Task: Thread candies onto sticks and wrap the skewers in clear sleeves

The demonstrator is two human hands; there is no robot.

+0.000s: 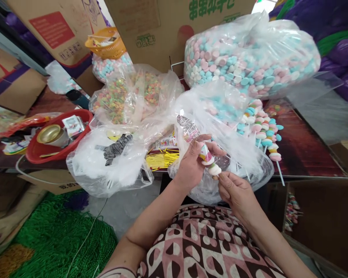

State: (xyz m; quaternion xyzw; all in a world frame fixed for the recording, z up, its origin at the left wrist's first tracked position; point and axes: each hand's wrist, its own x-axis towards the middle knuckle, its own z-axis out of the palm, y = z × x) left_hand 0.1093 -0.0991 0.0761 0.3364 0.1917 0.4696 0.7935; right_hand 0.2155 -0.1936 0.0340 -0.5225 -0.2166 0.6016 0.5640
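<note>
A marshmallow skewer [215, 170] with white, green and pink pieces slants between my two hands above a clear plastic bag. My left hand [191, 164] is closed round its upper part, where a printed clear wrapper [188, 127] shows around and above the fingers. With fingertips pinched at the lower end, just below the white marshmallow, my right hand [233, 187] grips the skewer; its stick is mostly hidden by the fingers. Several finished-looking marshmallow skewers [262, 129] lie piled to the right, white sticks pointing toward me.
Behind stands a big bag of pastel marshmallows [249, 58]; a bag of small ring candies [127, 92] is left of it. A red basin [31, 148], gold twist ties [162, 159] and a bag with dark ties [87, 162] lie leftward. A cardboard box [321, 216] sits lower right.
</note>
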